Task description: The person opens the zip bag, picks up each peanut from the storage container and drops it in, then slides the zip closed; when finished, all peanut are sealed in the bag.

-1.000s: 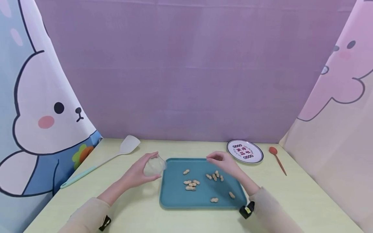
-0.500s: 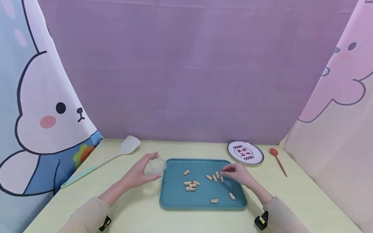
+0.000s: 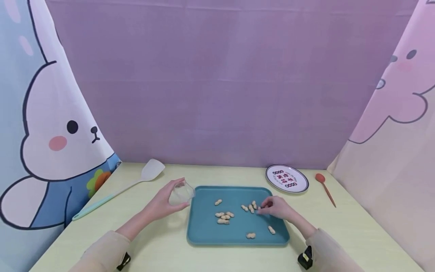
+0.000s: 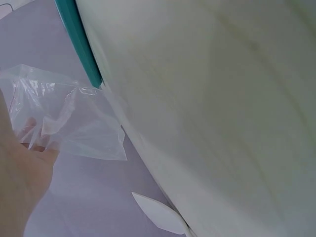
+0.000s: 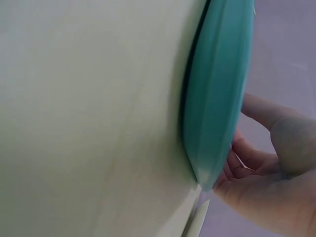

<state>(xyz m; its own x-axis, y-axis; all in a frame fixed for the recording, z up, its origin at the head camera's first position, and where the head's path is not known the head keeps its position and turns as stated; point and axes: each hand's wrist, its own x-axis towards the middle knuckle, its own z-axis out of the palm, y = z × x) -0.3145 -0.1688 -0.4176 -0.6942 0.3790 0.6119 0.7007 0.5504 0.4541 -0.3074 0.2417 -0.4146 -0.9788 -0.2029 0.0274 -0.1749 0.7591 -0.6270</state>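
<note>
My left hand (image 3: 167,198) holds a clear plastic bag (image 3: 181,193) by the left edge of the blue-green tray (image 3: 234,240). In the left wrist view the bag (image 4: 74,118) hangs spread, with fingers showing through it. Over the tray's right part, my right hand (image 3: 276,207) has thumb and fingertips pinched at a peanut (image 3: 259,207), mostly covered by them. Several peanuts (image 3: 251,207) lie just left of those fingertips. Another group of peanuts (image 3: 224,217) sits left of centre. Tray (image 5: 217,94) hides the right fingertips in the right wrist view.
A long-handled white spatula (image 3: 151,170) with a mint handle lies at the left. Behind the tray's right corner is a white plate (image 3: 287,179) with a dark rim and red print. A red-brown spoon (image 3: 325,189) lies farther right. A purple curtain (image 3: 217,94) backs the table.
My right hand has come from the tray's back edge, right and nearer, down to the peanut at the right of the group. The left hand and bag have stayed nearly still.
</note>
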